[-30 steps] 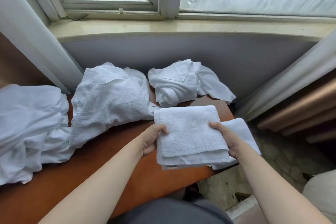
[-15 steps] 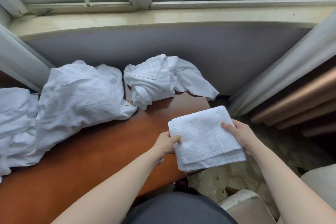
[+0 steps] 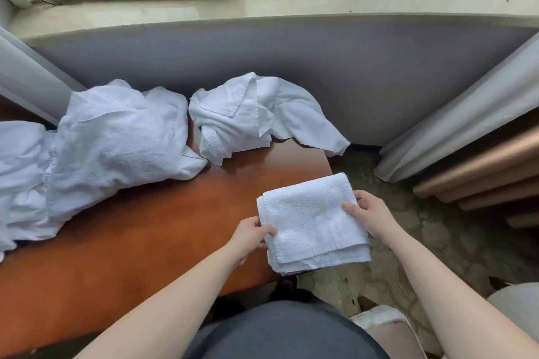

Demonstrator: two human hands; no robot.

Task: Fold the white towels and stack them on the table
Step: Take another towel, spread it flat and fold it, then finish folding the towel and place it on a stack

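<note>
While your left hand (image 3: 252,232) and right hand (image 3: 369,213) pinch the folded towel (image 3: 312,221), crumpled towels (image 3: 116,140) lie at ten o'clock on the surface (image 3: 145,242).

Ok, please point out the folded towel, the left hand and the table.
folded towel (image 3: 310,220), head view, middle of top layer.
left hand (image 3: 250,234), head view, back of hand.
table (image 3: 163,230), head view, bare wood.

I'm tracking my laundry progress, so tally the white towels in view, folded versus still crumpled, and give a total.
Folded towel, held between the left hand and right hand: 1
Crumpled piles on the table: 3 (far-left pile, middle pile, back pile); each may hold more than one towel, which I cannot tell.
Total: 4
</note>
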